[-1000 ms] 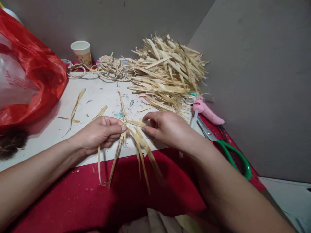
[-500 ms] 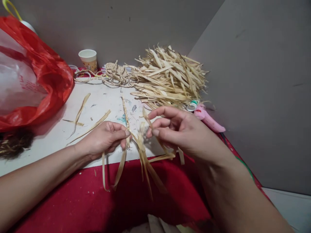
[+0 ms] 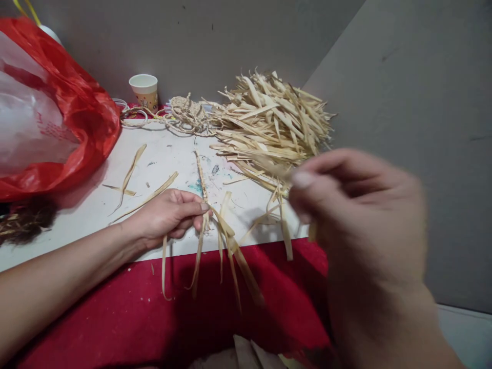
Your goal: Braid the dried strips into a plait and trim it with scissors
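Note:
My left hand [image 3: 169, 214] rests on the white board [image 3: 169, 154] with its fingers pinched on the end of a thin plaited strand of dried leaf strips [image 3: 202, 180]. Loose strip ends [image 3: 226, 251] hang from that pinch over the red cloth [image 3: 134, 307]. My right hand [image 3: 361, 215] is raised close to the camera and blurred, its fingers curled and pinched on a pale leaf strip [image 3: 284, 225] that trails down toward the board edge.
A heap of dried leaf strips [image 3: 269, 118] lies at the back right against grey walls. Coiled plaited cord [image 3: 184, 115] and a paper cup [image 3: 144, 89] sit at the back. A red plastic bag [image 3: 57, 113] fills the left side. Stray strips [image 3: 130, 171] lie on the board.
My right hand has lifted away from the plait toward the camera and to the right, pulling a strip with it. It now hides the pink tool and scissors. My left hand has stayed put.

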{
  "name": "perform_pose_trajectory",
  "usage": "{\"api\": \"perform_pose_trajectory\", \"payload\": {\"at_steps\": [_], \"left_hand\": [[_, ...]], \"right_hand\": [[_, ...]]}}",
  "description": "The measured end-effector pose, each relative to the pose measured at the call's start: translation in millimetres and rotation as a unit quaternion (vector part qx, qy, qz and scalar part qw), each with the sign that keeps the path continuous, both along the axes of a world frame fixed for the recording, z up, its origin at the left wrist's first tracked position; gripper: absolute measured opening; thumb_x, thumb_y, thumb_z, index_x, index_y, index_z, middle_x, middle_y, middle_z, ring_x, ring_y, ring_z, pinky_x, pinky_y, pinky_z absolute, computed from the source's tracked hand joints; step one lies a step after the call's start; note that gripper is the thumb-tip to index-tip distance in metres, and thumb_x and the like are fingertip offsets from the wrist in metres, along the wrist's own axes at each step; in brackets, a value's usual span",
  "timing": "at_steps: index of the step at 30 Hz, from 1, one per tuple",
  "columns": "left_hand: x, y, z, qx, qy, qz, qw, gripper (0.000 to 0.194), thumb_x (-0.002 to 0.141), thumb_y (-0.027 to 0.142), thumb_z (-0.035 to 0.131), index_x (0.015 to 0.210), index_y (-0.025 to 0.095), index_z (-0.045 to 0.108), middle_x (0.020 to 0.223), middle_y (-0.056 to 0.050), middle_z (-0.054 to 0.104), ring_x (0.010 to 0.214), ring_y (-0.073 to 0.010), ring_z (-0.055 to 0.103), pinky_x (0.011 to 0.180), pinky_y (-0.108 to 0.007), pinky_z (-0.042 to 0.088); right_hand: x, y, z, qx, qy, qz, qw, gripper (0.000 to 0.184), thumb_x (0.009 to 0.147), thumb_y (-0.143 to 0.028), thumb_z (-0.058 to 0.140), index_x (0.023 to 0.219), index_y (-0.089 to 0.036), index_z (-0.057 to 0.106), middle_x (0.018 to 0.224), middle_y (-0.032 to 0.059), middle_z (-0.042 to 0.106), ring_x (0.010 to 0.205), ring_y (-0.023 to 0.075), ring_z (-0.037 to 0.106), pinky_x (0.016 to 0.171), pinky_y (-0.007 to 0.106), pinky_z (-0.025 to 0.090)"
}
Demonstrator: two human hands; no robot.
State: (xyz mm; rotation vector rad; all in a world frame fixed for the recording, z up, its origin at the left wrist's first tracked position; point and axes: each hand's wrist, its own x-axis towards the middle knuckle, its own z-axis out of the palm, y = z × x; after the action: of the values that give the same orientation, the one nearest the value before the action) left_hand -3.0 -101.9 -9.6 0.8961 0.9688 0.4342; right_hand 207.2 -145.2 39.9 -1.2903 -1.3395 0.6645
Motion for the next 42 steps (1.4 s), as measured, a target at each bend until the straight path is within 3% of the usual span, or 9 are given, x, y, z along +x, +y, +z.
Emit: {"api": "perform_pose_trajectory", "payload": {"at_steps": [4, 11, 15, 19, 27, 30, 34, 38, 42], "left_hand": [[1.2, -0.9, -0.6, -0.014, -0.009, 0.01, 1.0, 0.018, 0.082, 0.022, 0.059, 0.066, 0.012, 0.059, 0.049, 0.004, 0.05, 0.032, 0.0002, 0.022, 0.034, -0.018, 0.009], [1.9, -1.5, -0.7, -0.011, -0.021, 0.016, 1.0, 0.02, 0.081, 0.022, 0.06, 0.065, 0.013, 0.056, 0.047, 0.006, 0.045, 0.033, 0.0001, 0.023, 0.034, -0.017, 0.009], [0.5, -1.9, -3.9, -0.002, -0.031, 0.017, 0.999, 0.021, 0.08, 0.025, 0.062, 0.065, 0.013, 0.056, 0.047, 0.006, 0.045, 0.033, 0.0001, 0.023, 0.034, -0.018, 0.01], [1.2, -2.3, -4.5, 0.008, -0.026, 0.021, 0.999, 0.018, 0.08, 0.025, 0.062, 0.067, 0.013, 0.058, 0.047, 0.006, 0.045, 0.033, -0.0001, 0.024, 0.035, -0.018, 0.009], [2.5, -2.1, -2.0, 0.019, -0.017, 0.023, 0.999, 0.02, 0.08, 0.024, 0.061, 0.064, 0.014, 0.057, 0.046, 0.006, 0.046, 0.031, -0.0004, 0.021, 0.034, -0.019, 0.009], [2.7, -2.5, -1.5, 0.026, -0.009, 0.021, 0.999, 0.022, 0.081, 0.025, 0.06, 0.062, 0.014, 0.056, 0.046, 0.005, 0.046, 0.031, -0.0006, 0.022, 0.034, -0.019, 0.009], [2.6, -3.1, -2.8, 0.048, 0.006, 0.014, 0.999, 0.025, 0.081, 0.027, 0.061, 0.06, 0.014, 0.055, 0.046, 0.006, 0.045, 0.032, -0.0011, 0.024, 0.034, -0.02, 0.011], [3.5, -3.3, -3.2, 0.069, 0.019, 0.006, 0.997, 0.024, 0.082, 0.031, 0.06, 0.065, 0.014, 0.06, 0.047, 0.006, 0.045, 0.033, -0.0011, 0.025, 0.035, -0.019, 0.013], [4.4, -3.2, -2.0, 0.08, 0.017, -0.002, 0.997, 0.024, 0.082, 0.032, 0.06, 0.066, 0.014, 0.061, 0.046, 0.006, 0.045, 0.034, -0.0012, 0.025, 0.035, -0.019, 0.012]], "right_hand": [[-13.2, -4.8, -7.0, -0.16, -0.109, 0.148, 0.97, 0.015, 0.076, -0.024, 0.065, 0.065, -0.017, 0.057, 0.053, -0.0023, 0.052, 0.046, 0.0073, 0.044, 0.042, 0.019, 0.032], [-16.7, 0.3, -19.1, -0.242, -0.098, 0.201, 0.944, 0.017, 0.075, -0.026, 0.061, 0.066, -0.018, 0.049, 0.055, -0.004, 0.045, 0.047, 0.0066, 0.037, 0.042, 0.019, 0.029], [-17.1, 2.2, -26.5, -0.244, -0.073, 0.216, 0.943, 0.013, 0.074, -0.025, 0.062, 0.083, -0.019, 0.055, 0.059, -0.0044, 0.049, 0.05, 0.0076, 0.041, 0.046, 0.019, 0.033], [-19.3, 5.5, -34.4, -0.274, -0.058, 0.223, 0.934, 0.03, 0.075, -0.027, 0.061, 0.103, -0.017, 0.059, 0.058, -0.0047, 0.051, 0.047, 0.0079, 0.042, 0.045, 0.02, 0.034], [-17.7, 15.0, -41.3, -0.336, 0.021, 0.281, 0.899, 0.019, 0.077, -0.033, 0.059, 0.083, -0.015, 0.062, 0.052, -0.0058, 0.042, 0.044, 0.0061, 0.035, 0.042, 0.02, 0.026], [-19.8, 17.3, -40.0, -0.307, -0.01, 0.263, 0.915, 0.013, 0.074, -0.027, 0.06, 0.076, -0.014, 0.061, 0.055, -0.0051, 0.045, 0.046, 0.0055, 0.036, 0.044, 0.019, 0.026], [-25.8, 18.3, -45.6, -0.293, 0.016, 0.239, 0.926, 0.011, 0.07, -0.021, 0.06, 0.081, -0.016, 0.057, 0.062, -0.0044, 0.053, 0.049, 0.0055, 0.042, 0.046, 0.018, 0.03], [-31.1, 18.3, -54.7, -0.337, 0.128, 0.254, 0.897, 0.021, 0.071, -0.019, 0.057, 0.091, -0.021, 0.049, 0.064, -0.0056, 0.056, 0.051, 0.0092, 0.054, 0.049, 0.02, 0.04], [-32.1, 19.1, -54.8, -0.348, 0.171, 0.266, 0.882, 0.018, 0.073, -0.018, 0.053, 0.09, -0.02, 0.049, 0.063, -0.0069, 0.053, 0.041, 0.0053, 0.043, 0.041, 0.018, 0.037]]}}
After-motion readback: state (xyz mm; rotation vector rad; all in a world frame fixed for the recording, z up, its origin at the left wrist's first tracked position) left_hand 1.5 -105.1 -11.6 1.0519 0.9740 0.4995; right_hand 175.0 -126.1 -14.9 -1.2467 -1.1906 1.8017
